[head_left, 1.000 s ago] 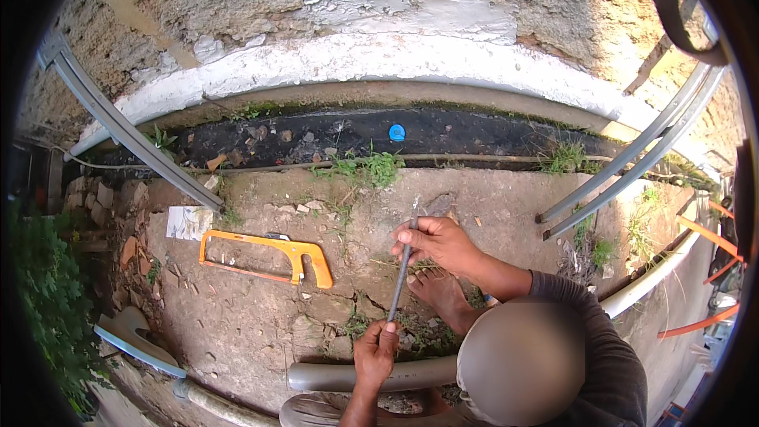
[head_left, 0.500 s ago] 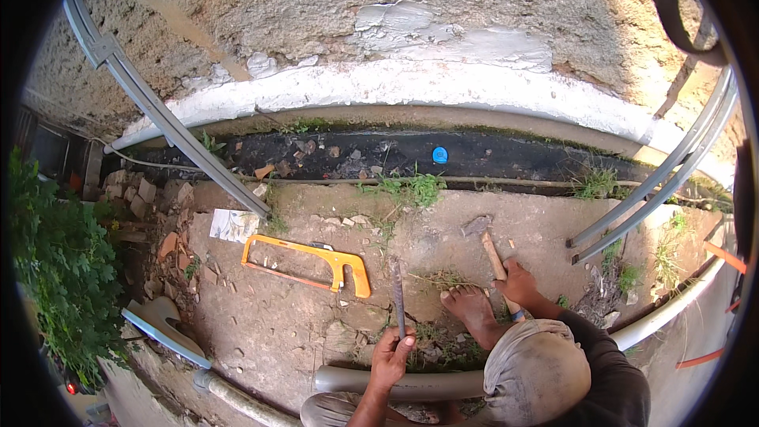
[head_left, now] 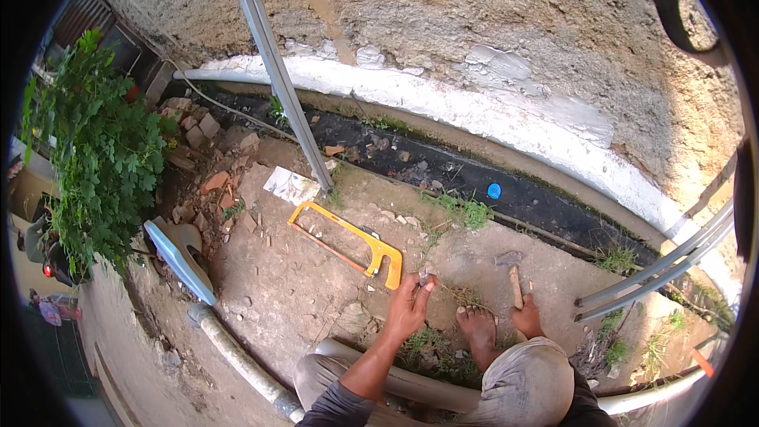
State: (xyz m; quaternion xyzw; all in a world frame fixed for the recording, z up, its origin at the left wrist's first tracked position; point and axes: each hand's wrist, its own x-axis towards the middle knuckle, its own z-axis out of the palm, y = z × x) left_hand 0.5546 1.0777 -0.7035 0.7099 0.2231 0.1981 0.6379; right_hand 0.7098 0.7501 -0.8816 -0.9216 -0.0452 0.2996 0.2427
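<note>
My left hand (head_left: 407, 306) is closed around a dark metal rod (head_left: 427, 274), its fingers pinched near the top; the rod now points mostly along my line of sight, so little of its length shows. My right hand (head_left: 526, 318), to the right of my bare foot (head_left: 477, 330), grips the wooden handle of a hammer (head_left: 515, 285). The hammer's head points away from me, just above the concrete or on it; I cannot tell which. Just beyond my left hand a hacksaw (head_left: 386, 249) with an orange-yellow frame lies on the ground.
A grey pipe (head_left: 427, 390) runs beneath my legs. Grey metal channels (head_left: 273, 63) lean at left, with more (head_left: 656, 265) at right. A dark gutter (head_left: 395, 154) with a blue cap (head_left: 494, 190) follows the wall. Broken bricks (head_left: 213, 182) and a leafy plant (head_left: 111, 134) are at left.
The view has turned, and the scene is tilted. My left hand has risen toward the hacksaw handle, and the rod has swung from lengthwise to nearly end-on. My right hand still holds the hammer.
</note>
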